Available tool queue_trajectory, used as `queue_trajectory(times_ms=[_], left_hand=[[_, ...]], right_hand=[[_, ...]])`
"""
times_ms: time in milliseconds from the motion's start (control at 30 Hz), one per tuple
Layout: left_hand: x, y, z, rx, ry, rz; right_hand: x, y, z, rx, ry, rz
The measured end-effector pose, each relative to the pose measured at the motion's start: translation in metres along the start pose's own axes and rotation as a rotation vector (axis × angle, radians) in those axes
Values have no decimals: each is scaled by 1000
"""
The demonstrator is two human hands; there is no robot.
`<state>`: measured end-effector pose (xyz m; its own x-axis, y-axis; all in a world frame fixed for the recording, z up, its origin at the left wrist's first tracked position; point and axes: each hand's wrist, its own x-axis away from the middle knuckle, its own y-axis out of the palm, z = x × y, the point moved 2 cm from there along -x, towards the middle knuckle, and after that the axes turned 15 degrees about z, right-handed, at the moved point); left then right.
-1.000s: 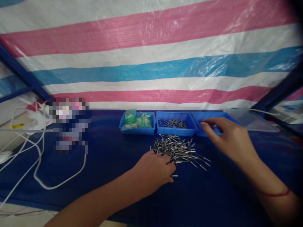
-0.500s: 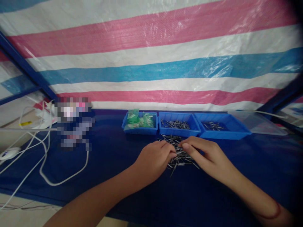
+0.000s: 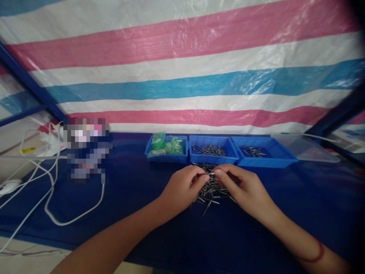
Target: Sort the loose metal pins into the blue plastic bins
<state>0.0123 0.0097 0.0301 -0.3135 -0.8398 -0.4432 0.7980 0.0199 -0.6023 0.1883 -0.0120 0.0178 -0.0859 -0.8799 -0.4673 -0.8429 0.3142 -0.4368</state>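
A loose pile of thin dark metal pins point(image 3: 212, 192) lies on the blue tabletop point(image 3: 128, 190). Over its upper part, my left hand point(image 3: 182, 188) and my right hand point(image 3: 243, 186) face each other, fingertips almost touching. A small shiny metal pin point(image 3: 211, 174) spans the gap between them, pinched by the thumb and forefinger of each hand. Behind the pile stand three blue bins: the left bin point(image 3: 167, 158) holds green and clear plastic bags, the middle bin point(image 3: 213, 158) and the right bin point(image 3: 268, 163) hold metal pins.
White cables point(image 3: 67, 222) loop over the table's left side near a blurred patch. At the far left sits a white rounded device point(image 3: 10, 185). A clear plastic sheet point(image 3: 310, 148) lies beside the right bin. Striped sheeting point(image 3: 171, 89) hangs behind, between blue frame bars.
Both hands have risen slightly from the pile and come together, with a pin now visible between the fingertips. The view has shifted a little.
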Motion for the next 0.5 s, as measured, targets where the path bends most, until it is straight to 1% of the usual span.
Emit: queue_trajectory(times_ms=[133, 233, 367, 500], left_hand=[[0, -1, 0, 66, -32, 137], [2, 1, 0, 142, -71, 194], [3, 5, -1, 278, -178, 190], [3, 7, -3, 340, -220, 163]], right_hand=[[2, 6, 2, -90, 36, -70], [3, 10, 3, -152, 64, -118], [3, 10, 0, -179, 93, -148], [2, 9, -6, -172, 49, -181]])
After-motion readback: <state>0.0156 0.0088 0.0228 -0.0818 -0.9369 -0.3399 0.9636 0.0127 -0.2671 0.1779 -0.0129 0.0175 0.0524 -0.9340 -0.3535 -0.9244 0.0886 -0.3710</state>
